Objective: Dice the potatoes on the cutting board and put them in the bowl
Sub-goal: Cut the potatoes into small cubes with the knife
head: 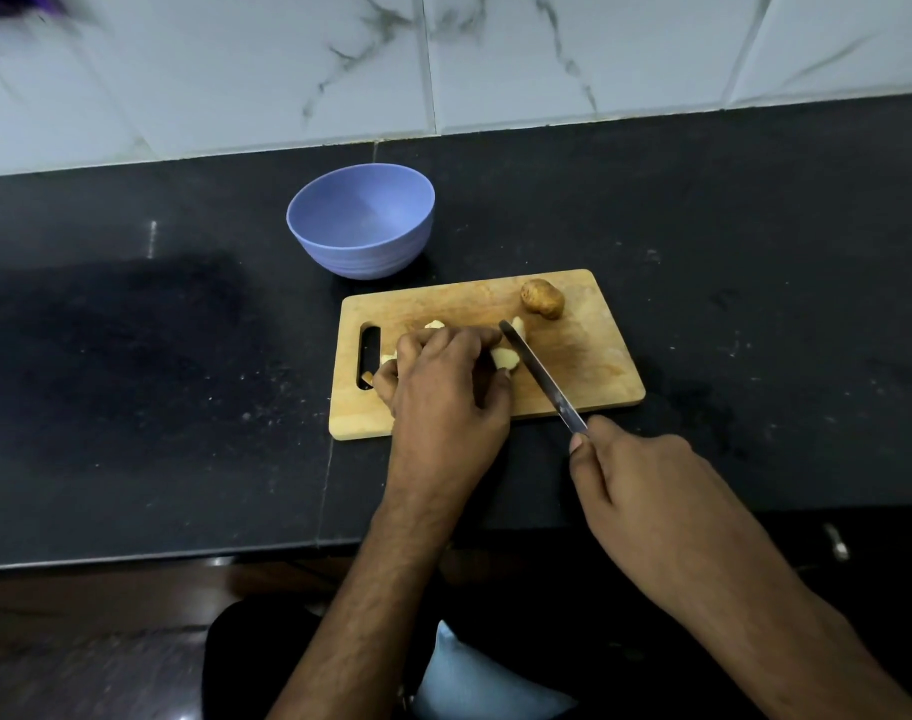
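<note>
The cutting board (573, 356) serves as the reference for all positions. The left hand (443, 381) rests on its near-left part, fingers curled round a pale peeled potato piece (505, 358) and pinning it to the wood. The right hand (646, 480), just off the board's near edge, is clenched round the handle of the knife (542, 376); the blade runs diagonally across the board, its tip beside the held piece.

Step in hand, as judged: slicing the held piece into dice. To do it well, the left fingertips should stay tucked back from the blade line, the piece should sit on a flat cut face, and cuts should be evenly spaced (the gap between blade and fingers looks narrow here).

Condition of the produce: small pale cut pieces (435, 324) lie toward the board's left end, partly hidden by the left hand. One whole unpeeled potato (542, 298), brown-skinned, sits at the far-right corner, untouched.

The blue bowl (360, 220) stands on the dark counter (755, 304) just beyond the board's far-left corner, holding nothing visible. Transfer has not begun.
</note>
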Motion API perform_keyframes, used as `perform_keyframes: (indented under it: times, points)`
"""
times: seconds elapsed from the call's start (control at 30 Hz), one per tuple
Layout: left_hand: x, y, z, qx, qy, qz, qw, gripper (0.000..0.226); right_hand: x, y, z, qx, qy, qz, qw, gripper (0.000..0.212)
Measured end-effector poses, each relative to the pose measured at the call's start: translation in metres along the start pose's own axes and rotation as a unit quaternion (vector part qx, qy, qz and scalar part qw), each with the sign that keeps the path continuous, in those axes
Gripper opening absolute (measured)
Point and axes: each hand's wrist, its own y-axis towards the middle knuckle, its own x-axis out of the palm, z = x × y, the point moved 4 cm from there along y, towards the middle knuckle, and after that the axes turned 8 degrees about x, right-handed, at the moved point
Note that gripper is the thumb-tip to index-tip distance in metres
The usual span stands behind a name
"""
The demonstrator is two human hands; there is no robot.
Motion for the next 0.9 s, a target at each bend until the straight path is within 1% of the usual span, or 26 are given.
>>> perform_keyframes:
  times: [0.37,0.53,0.73,0.9]
  points:
    - [0.0013,0.0011,0.0012,-0.003,0.005,0.008,1.0,0.029,0.0005,0.0012,-0.0033,0.002,-0.026,-0.009,1.0,0.027]
    - [0.0005,0.0008,0.0009,-0.004,0.005,0.02,1.0,0.027,-0.0002,0.0018,-0.0028,-0.004,-0.025,-0.02,0.999,0.027]
    - [0.0005,0.0001,0.0016,-0.004,0.007,0.017,1.0,0.028,0.0001,0.0013,-0.0032,-0.002,-0.023,-0.022,0.999,0.027]
    - [0.0007,-0.0001,0.003,-0.006,0.03,0.019,0.999,0.029,0.0006,0.0005,-0.0021,0.004,-0.012,-0.009,1.0,0.029]
